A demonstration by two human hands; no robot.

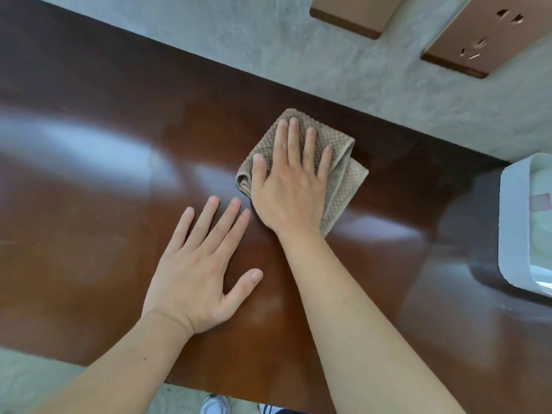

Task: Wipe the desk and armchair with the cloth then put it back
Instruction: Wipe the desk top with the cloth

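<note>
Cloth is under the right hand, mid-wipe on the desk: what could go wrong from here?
1. The white box sits at the desk's right end; a wide stroke of the cloth that way could bump it.
2. The right hand presses with flat fingers, not gripping, so the folded cloth may bunch or slip out.
3. The left hand lies flat on the glossy top and may leave smudges.

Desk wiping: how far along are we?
Done: can't judge; the desk is glossy everywhere. In hand: the right hand presses the folded cloth flat on it, left hand resting flat beside. Left: the armchair, not in view, and returning the cloth.
</note>
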